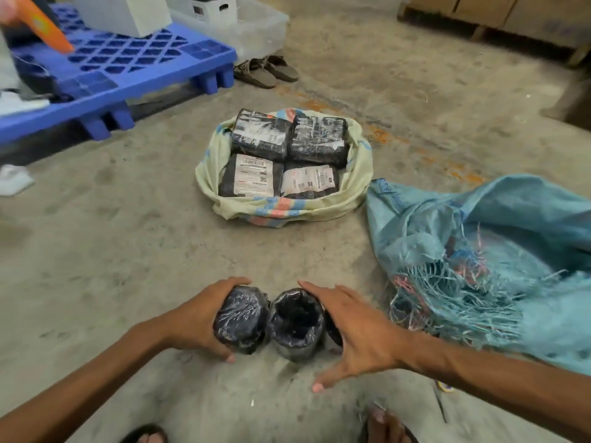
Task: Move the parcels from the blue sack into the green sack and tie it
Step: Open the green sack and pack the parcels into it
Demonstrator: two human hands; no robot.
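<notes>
My left hand [198, 318] has its fingers curled over the top of the left parcel [240, 318] and its thumb tucked under it, so I grip that dark, plastic-wrapped roll from the outer side. My right hand [355, 327] lies flat, fingers straight and spread, against the outer side of the right parcel [297, 324], with the thumb stretched wide toward me and touching nothing. The two parcels stand side by side between my hands, touching each other, their ends turned up at me, just above the floor [128, 251]; whether they rest on it I cannot tell. A further dark bit shows under my right palm, but I cannot tell what it is. Beyond my hands, in the middle of the floor, the green sack [204, 174] sits with its rim rolled down, and four packed parcels [252, 175] lie in it, two by two, the near pair showing white labels. Just beside it on the right the blue sack [511, 235] lies crumpled, its frayed edge [463, 292] near my right wrist. At the far left stands a blue pallet [128, 65] bearing white boxes [128, 11], with a pair of sandals [265, 71] on the floor next to it. My feet [383, 426] show at the near edge.
</notes>
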